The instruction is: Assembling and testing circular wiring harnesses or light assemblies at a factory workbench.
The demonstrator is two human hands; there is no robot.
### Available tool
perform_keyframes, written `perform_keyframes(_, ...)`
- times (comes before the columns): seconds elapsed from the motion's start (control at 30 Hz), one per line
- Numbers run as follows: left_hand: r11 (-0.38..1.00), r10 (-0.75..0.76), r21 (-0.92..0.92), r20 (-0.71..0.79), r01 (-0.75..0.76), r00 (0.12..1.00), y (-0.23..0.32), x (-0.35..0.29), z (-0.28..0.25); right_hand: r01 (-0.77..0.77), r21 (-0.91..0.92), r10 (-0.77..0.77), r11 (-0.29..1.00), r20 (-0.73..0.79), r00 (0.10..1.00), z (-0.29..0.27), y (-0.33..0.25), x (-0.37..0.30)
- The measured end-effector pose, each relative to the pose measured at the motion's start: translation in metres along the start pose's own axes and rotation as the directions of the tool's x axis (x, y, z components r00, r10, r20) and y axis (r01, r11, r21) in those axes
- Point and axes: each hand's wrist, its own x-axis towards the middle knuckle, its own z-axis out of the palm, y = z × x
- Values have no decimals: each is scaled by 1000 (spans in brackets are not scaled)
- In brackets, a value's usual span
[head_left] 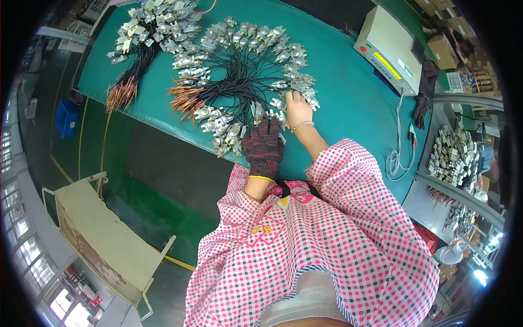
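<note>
On the green table, small silvery metal parts on black wires (234, 82) are fanned in a ring, their orange-tipped wire ends (185, 99) bunched at the left. My left hand (263, 147), in a dark red-flecked knit glove, rests at the ring's near side with its fingers curled downward. A metal part (257, 110) shows just beyond its fingertips; what lies under them is hidden. Bare, with a bracelet at the wrist, my right hand (298, 111) has its fingers bent together beside a metal part (278, 103) on the ring's right side. Whatever is between those fingers is hidden.
A second wired bundle (158, 27) lies at the table's far left. At the right stands a beige instrument (388, 52) with a yellow display, its grey cable (400, 141) looped on the tabletop. A cream metal cart (103, 240) stands on the floor at the left.
</note>
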Motion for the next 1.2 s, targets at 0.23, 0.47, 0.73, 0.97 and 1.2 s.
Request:
perform_keyframes(0.23, 1000, 20, -18, 10, -20, 1000, -2, -1, -5, 197, -42, -160, 980, 430, 888, -6, 0, 28)
perform_keyframes(0.47, 997, 22, -80, 50, -18, 999, -7, -1, -10, 234, 43, -237, 971, 275, 932, 6, 8, 20)
perform_keyframes(0.73, 996, 52, -77, 4, -51, 999, -5, -1, -12, 191, -135, -159, 972, 219, 963, 46, -8, 17)
perform_keyframes(0.97, 997, 27, -70, 4, -27, 1000, -6, -5, -16, -167, 769, -151, 617, 323, 934, -43, -8, -58)
perform_keyframes(1.2, 997, 16, -71, 65, -11, 998, -6, -2, -13, -13, 617, -125, 787, 180, 976, -16, -16, -87)
